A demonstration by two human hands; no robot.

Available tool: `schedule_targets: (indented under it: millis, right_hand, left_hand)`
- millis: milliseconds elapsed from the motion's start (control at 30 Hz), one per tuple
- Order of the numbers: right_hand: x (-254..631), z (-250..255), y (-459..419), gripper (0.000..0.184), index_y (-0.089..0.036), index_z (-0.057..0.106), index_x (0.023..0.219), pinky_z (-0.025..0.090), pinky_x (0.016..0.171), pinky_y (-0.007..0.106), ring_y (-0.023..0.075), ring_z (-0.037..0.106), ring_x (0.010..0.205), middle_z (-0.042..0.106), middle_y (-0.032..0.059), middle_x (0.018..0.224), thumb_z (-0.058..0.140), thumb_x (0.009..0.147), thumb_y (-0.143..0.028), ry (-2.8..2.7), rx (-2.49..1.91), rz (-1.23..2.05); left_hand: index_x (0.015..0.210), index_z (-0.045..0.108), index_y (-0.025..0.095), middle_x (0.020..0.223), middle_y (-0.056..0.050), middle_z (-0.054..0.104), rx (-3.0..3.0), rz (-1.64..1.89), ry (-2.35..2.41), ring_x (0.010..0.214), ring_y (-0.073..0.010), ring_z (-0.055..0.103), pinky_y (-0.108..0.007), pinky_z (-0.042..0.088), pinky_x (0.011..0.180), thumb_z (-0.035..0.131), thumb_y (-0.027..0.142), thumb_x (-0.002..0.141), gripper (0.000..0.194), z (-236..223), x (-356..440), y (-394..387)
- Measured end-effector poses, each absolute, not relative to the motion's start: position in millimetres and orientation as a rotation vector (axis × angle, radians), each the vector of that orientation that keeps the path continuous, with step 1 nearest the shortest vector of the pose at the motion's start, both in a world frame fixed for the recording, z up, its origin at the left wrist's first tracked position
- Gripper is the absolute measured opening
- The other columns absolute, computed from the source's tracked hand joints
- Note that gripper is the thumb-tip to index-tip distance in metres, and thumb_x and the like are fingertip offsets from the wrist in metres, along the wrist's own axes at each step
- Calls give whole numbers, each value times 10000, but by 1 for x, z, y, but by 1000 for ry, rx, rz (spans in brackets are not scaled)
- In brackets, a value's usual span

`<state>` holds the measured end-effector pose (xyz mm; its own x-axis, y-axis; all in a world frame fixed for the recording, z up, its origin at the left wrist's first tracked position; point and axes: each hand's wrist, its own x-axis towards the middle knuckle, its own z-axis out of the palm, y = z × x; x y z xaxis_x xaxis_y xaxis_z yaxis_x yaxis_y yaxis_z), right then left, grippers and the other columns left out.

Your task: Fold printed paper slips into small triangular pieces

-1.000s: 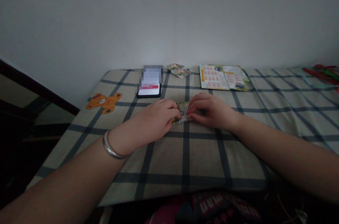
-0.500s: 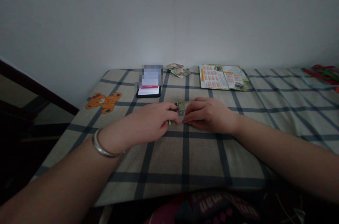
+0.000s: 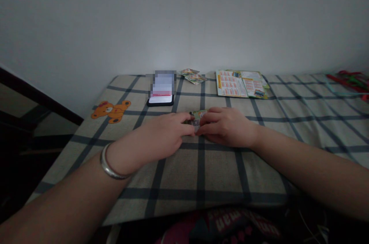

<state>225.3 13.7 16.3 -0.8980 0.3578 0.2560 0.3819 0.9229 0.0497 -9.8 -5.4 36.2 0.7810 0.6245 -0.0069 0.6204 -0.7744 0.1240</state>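
A small piece of printed paper (image 3: 196, 120), green with a square code on it, lies on the checked cloth between my hands. My left hand (image 3: 170, 132), with a silver bangle at the wrist, grips its left side; the curled fingers cover that edge. From the right, my right hand (image 3: 226, 125) has its fingers bent together over the paper's other side. The fingertips of both hands come close together at the front edge. Most of the paper is hidden under the fingers, and I cannot make out any fold in it.
Beyond my hands lie a phone (image 3: 161, 90) with a lit screen, two small folded papers (image 3: 196, 79) and printed leaflets (image 3: 232, 83). An orange bear cutout (image 3: 111, 111) is at the left. Red and green items (image 3: 350, 80) sit far right. A wall (image 3: 184, 20) rises behind the table.
The fingers of my left hand have moved slightly over the paper, closer to my right fingertips, so less of it shows. The other things lie as before.
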Motion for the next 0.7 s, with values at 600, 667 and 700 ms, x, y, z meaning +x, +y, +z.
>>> schedule_targets:
  millis: [600,667,700]
  right_hand:
    - [245,38,14,202,-229,721,1011,448,772,296,176,575,929,685,37,986,569,885,-186,-2934,-597,199]
    - [246,41,13,213,-227,724,1003,450,779,300,174,577,933,687,34,999,574,865,-165,-2947,-637,222]
    - [246,43,13,214,-228,725,996,449,779,303,172,578,928,688,30,1004,576,859,-160,-2948,-654,226]
  left_hand:
    - [992,670,253,1233,-50,557,2882,103,994,1117,-219,577,-422,474,992,465,31,807,354,34,-11,-5]
    - [983,676,252,1228,-47,562,2874,96,989,1105,-219,580,-422,476,984,472,45,822,332,34,-11,-4]
    - [977,680,249,1229,-47,565,2867,89,989,1100,-219,583,-420,477,980,478,53,829,318,35,-11,-4]
